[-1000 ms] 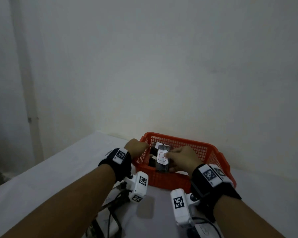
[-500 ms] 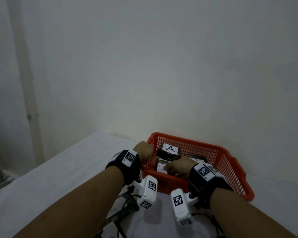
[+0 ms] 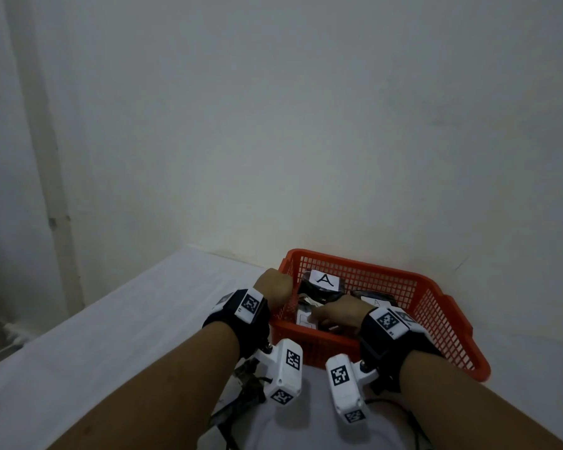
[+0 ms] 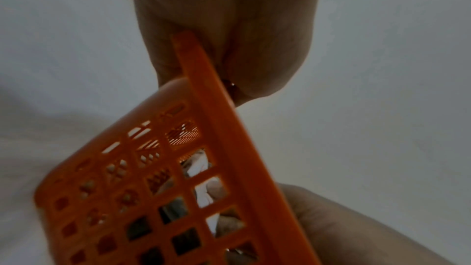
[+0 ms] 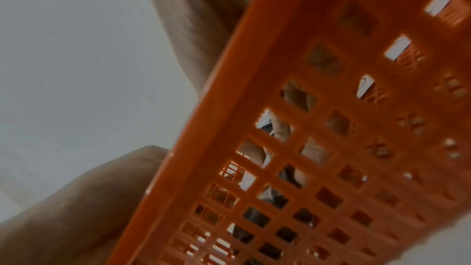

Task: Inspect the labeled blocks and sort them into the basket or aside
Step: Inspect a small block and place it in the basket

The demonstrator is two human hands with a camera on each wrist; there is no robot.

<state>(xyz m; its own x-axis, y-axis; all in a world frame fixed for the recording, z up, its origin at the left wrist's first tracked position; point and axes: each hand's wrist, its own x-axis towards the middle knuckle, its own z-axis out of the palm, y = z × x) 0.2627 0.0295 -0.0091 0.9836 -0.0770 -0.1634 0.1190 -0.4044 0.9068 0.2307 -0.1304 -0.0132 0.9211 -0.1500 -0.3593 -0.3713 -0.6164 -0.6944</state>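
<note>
An orange mesh basket (image 3: 416, 297) stands on the white table by the wall. My left hand (image 3: 273, 287) grips its near left rim; the left wrist view shows my fingers curled over the rim (image 4: 201, 63). My right hand (image 3: 338, 315) is down inside the basket and holds a dark block with a white label (image 3: 303, 319) low at the near left. Through the mesh the fingers (image 5: 280, 128) show curled on it. A block labelled A (image 3: 324, 280) lies behind it, and another labelled block (image 3: 376, 302) to the right.
The white table (image 3: 127, 336) stretches left of the basket, and a pale wall (image 3: 306, 141) rises close behind it. Black cables (image 3: 241, 404) trail on the table between my forearms. The basket wall (image 5: 344, 138) fills the right wrist view.
My right hand has lowered the labelled block from above the rim down into the basket's near left part. The left hand has stayed on the rim.
</note>
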